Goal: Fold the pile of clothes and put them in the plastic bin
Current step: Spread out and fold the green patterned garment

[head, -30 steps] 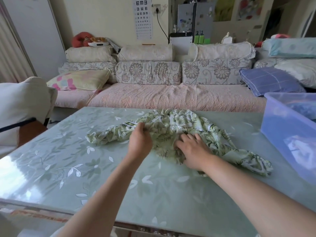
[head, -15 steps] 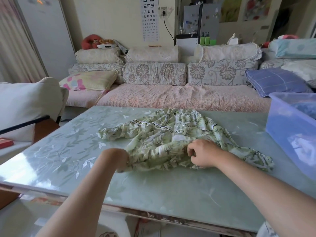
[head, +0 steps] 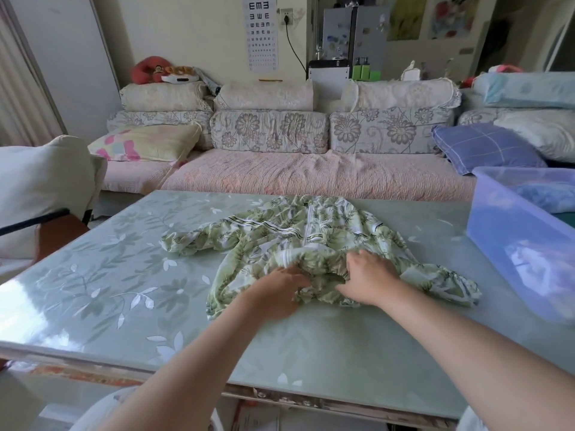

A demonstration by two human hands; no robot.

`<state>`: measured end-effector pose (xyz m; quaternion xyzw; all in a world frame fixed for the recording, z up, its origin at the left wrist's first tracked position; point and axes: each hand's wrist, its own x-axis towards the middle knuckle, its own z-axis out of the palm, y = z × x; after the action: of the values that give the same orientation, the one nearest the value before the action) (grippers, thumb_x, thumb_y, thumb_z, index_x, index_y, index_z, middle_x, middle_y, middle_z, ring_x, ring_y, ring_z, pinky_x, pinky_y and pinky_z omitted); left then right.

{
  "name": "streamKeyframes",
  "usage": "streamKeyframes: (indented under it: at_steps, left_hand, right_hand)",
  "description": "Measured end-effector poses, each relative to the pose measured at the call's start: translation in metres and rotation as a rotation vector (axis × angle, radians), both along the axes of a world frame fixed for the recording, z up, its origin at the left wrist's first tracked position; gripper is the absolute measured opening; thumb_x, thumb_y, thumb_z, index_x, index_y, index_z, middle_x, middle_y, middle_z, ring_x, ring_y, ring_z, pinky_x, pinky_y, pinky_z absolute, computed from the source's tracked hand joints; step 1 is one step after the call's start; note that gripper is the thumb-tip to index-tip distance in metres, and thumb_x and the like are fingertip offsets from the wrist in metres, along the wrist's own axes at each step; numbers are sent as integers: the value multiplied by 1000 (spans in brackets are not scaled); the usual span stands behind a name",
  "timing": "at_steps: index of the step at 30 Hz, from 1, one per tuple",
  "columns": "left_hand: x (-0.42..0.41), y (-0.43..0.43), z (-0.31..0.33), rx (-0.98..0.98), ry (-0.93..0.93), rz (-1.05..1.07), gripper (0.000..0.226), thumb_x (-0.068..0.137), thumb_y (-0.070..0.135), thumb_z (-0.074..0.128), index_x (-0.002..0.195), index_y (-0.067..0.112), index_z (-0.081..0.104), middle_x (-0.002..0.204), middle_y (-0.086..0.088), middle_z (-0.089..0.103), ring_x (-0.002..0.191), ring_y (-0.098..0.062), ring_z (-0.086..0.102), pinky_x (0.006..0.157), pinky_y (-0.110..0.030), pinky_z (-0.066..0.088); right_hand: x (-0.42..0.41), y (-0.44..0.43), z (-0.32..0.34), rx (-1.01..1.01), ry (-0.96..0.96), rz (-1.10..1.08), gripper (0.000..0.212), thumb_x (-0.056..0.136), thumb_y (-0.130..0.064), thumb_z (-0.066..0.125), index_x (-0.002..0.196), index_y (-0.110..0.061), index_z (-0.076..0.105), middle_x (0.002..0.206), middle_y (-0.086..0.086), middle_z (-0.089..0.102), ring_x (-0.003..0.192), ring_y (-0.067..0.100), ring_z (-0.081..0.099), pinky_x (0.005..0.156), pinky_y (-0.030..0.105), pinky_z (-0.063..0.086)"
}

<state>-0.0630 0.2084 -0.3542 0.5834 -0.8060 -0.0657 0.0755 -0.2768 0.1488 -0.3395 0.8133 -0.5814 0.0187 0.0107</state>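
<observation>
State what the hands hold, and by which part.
The left hand and right hand both rest on the green jacket at its bunched bottom hem; whether either grips it cannot be told.

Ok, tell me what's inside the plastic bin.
Inside the plastic bin, crumpled blue fabric shows over the rim, with a dark green patch beside it at the frame edge. The tinted wall blurs everything lower, so how much it holds cannot be seen.

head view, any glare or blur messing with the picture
Head view: bright glare whitens the near-left corner of the table; a pale reflection sits on the wall of the plastic bin; the left hand is slightly motion-blurred; straight lines bend toward the frame edges.
</observation>
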Motion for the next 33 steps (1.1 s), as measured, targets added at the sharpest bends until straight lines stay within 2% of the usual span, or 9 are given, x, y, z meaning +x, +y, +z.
streamKeyframes:
  at_steps: [2,5,12,15,19,23,26,29,33]
  left_hand:
    - [2,-6,-1,46,0,47,53,82,15,66,132,29,55,120,-1,63,107,-22,61,88,-38,54]
    - [-1,-5,1,133,-13,91,58,79,2,57,128,32,59,111,-4,67,97,-24,65,80,-37,56]
    - [-19,17,40,572,95,62,28,92,13,53,98,28,76,90,11,73,78,-10,71,68,-26,58]
    - [-22,23,46,468,171,8,22,93,15,57,97,25,76,90,12,71,70,-3,65,61,-15,52]
    - [-32,11,36,-33,130,-104,44,80,30,71,119,33,53,122,11,47,111,-7,45,89,-16,42]
    - [-56,5,21,217,11,-148,57,83,25,71,134,35,51,126,4,56,109,-16,55,88,-26,48]
    - [-68,2,35,383,9,-134,45,90,7,54,127,31,63,125,4,63,99,-18,61,76,-20,49]
    - [-76,-1,44,645,-70,-141,26,93,32,58,116,35,69,122,9,65,102,-17,63,94,-30,51]
    - [-87,-18,37,524,32,-86,32,96,50,51,89,29,74,86,5,70,57,-5,50,55,-20,44]
  right_hand:
    - [-2,-1,-2,101,30,-68,59,79,-47,67,125,-16,44,123,5,52,113,28,55,87,38,48]
    - [-7,-1,-1,204,48,-67,38,83,-23,62,117,-15,48,121,5,56,109,27,58,82,35,48]
    - [-17,-4,15,6,-205,17,45,84,7,49,111,-23,70,125,-2,56,107,21,57,86,37,52]
    - [-24,3,33,175,-285,106,41,81,6,45,82,-24,72,110,1,69,89,19,63,70,28,50]
    - [-35,16,43,561,-50,65,14,82,-18,59,84,-16,73,83,0,66,64,14,57,59,22,46]
    - [-53,20,39,852,11,-68,23,86,-39,62,80,-22,76,96,-2,64,70,21,66,66,35,59]
    - [-64,12,34,724,-116,-78,22,84,-32,65,89,-14,77,89,3,72,65,22,67,55,31,57]
    - [-75,-4,21,463,-426,-92,20,88,-17,55,86,-8,73,81,4,74,66,26,72,52,29,53]
    - [-93,-30,11,41,-408,-143,23,86,-14,52,103,-24,66,113,0,61,105,25,61,85,32,50]
